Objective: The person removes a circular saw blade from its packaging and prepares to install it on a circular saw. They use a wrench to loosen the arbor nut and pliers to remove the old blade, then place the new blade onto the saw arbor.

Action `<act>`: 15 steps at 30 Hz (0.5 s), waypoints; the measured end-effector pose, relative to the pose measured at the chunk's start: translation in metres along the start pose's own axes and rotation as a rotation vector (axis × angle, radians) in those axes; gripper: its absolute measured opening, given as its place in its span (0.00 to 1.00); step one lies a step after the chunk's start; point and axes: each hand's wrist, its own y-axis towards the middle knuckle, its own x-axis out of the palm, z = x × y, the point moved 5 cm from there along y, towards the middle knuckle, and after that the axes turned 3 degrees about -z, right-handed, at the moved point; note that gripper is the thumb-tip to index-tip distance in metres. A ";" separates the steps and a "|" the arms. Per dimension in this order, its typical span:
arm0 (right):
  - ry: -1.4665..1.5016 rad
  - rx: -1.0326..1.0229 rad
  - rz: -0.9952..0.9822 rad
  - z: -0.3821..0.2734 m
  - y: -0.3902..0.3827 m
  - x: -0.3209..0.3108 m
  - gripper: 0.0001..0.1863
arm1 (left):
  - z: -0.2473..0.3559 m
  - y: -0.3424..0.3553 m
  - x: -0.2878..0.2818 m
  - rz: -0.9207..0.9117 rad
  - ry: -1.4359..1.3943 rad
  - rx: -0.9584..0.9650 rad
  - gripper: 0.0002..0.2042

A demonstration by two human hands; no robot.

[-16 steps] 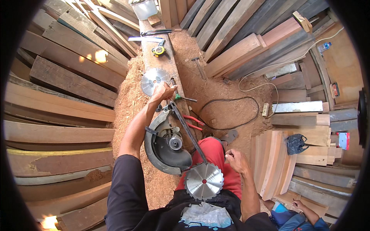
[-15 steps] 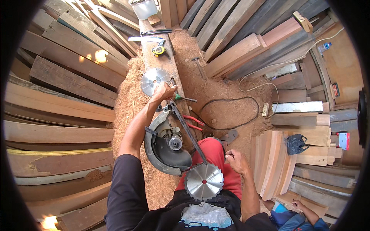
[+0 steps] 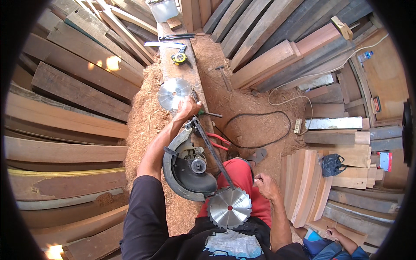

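A power saw (image 3: 184, 173) with a black curved guard rests beside my red-trousered knee. Its round metal spindle (image 3: 199, 166) is exposed, with no blade on it, and its long narrow plate is seen edge-on. One toothed circular saw blade (image 3: 229, 208) lies in my lap; another saw blade (image 3: 174, 93) lies on the plank. My left hand (image 3: 189, 107) is curled over a green-handled tool (image 3: 212, 114) beside that far blade; what its fingers grip is hidden. Over my right thigh, my right hand (image 3: 266, 186) is pinched closed, around something too small to name.
The narrow plank (image 3: 171, 65) carries a yellow-black tape measure (image 3: 179, 58) and a blue-edged square (image 3: 164, 44). Red-handled pliers (image 3: 219, 141) and a black cable (image 3: 260, 112) lie near the saw. Stacked timber (image 3: 69, 151) lines both sides. A person (image 3: 325, 245) sits at lower right.
My left hand has shifted slightly nearer and now covers the tool's green part. The saw has moved a little. My right hand has hardly moved.
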 end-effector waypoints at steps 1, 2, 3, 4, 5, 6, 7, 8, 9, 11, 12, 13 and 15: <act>-0.009 0.009 -0.003 0.002 0.000 0.001 0.16 | -0.002 0.001 0.001 0.026 0.008 0.015 0.22; -0.017 0.019 -0.005 0.003 0.000 0.002 0.16 | -0.004 0.002 0.002 0.051 0.016 0.032 0.21; -0.023 0.029 -0.011 0.004 0.002 0.003 0.16 | -0.006 0.002 0.003 0.077 0.023 0.034 0.21; -0.028 0.027 -0.012 0.004 0.002 0.004 0.16 | -0.009 0.001 0.003 0.102 0.031 0.037 0.21; -0.032 0.025 -0.014 0.003 0.002 0.004 0.16 | -0.012 0.001 0.004 0.127 0.038 0.040 0.22; -0.040 0.024 -0.011 0.002 0.001 0.003 0.16 | -0.013 0.001 0.004 0.128 0.025 0.035 0.21; -0.026 0.048 -0.011 0.002 0.000 0.002 0.16 | -0.015 0.001 0.004 0.129 0.013 0.029 0.21; -0.012 0.071 -0.011 0.001 -0.001 0.001 0.16 | -0.018 0.001 0.004 0.130 0.000 0.022 0.21; 0.002 0.095 -0.010 0.001 -0.002 0.000 0.16 | -0.016 -0.003 0.003 0.177 -0.012 0.047 0.21; -0.031 0.095 0.015 0.007 -0.004 0.001 0.16 | -0.014 -0.013 0.003 0.273 -0.035 0.096 0.20; -0.047 0.091 0.026 0.006 -0.004 0.000 0.16 | -0.012 -0.015 0.001 0.262 -0.023 0.109 0.20; -0.048 0.094 0.022 0.005 -0.004 0.000 0.16 | -0.011 -0.018 -0.001 0.252 -0.011 0.123 0.19; -0.051 0.100 0.015 0.001 -0.005 -0.003 0.17 | -0.008 -0.023 -0.005 0.268 0.003 0.174 0.19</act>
